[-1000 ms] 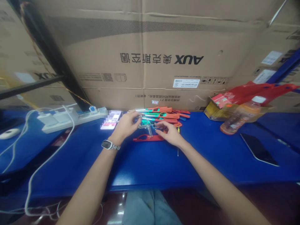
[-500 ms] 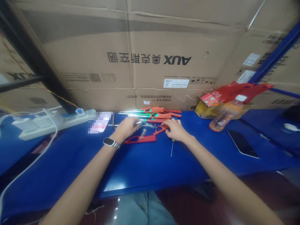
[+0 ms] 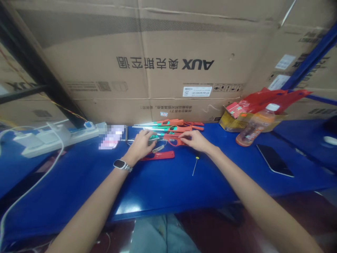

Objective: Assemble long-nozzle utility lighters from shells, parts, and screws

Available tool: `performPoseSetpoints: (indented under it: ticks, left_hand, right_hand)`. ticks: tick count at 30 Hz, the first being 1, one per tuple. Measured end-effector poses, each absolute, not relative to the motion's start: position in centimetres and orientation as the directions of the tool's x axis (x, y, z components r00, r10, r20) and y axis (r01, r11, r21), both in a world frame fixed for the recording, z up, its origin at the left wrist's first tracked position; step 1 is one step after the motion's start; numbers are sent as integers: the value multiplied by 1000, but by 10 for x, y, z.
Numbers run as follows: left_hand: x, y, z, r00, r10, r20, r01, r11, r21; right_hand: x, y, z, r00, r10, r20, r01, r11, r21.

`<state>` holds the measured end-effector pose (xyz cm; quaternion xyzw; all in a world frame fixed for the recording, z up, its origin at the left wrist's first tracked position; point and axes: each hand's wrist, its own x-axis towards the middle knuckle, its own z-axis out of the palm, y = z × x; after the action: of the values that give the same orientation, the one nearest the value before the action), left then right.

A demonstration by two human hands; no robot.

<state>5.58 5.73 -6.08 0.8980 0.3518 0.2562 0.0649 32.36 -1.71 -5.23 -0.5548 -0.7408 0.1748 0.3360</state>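
Note:
My left hand (image 3: 142,144), with a watch on its wrist, is closed on the metal barrel and green part of a long-nosed lighter (image 3: 154,138). The fingers of my right hand (image 3: 196,140) pinch an orange-red handle shell (image 3: 172,142) with a loop opening, close beside that barrel. Below them lies a red handle half (image 3: 162,155), partly covered by my left hand. A small clear piece (image 3: 158,148) is just above it. Several long-nosed lighters (image 3: 171,122) with orange handles and metal barrels lie stacked behind my hands.
A thin rod with a yellow end (image 3: 195,166) lies below my right hand. To the right are a drink bottle (image 3: 255,128), a yellow carton (image 3: 228,122) with red bags and a dark phone (image 3: 273,160). A power strip (image 3: 76,138) and a lit screen (image 3: 113,136) are left.
My right hand has lifted the orange-red shell up and left towards the lighter in my left hand. The clear piece has tilted flatter, and more of the yellow-ended rod shows.

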Motion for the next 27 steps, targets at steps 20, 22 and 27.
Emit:
performPoseSetpoints:
  ticks: [20,22,27]
  left_hand:
    - [8,46,-39,586,718,376,390,-656,646]
    - [2,49,-39,571,749,336,424,-619,661]
    - [-8,50,-36,540,781,313,447,-581,680]
  right_hand:
    - [245,8,-60,-66,928,367,405,361,-840]
    - [243,9,-60,-139,929,343,521,363,-772]
    - [238,10,-59,-202,941,271,577,338,-744]
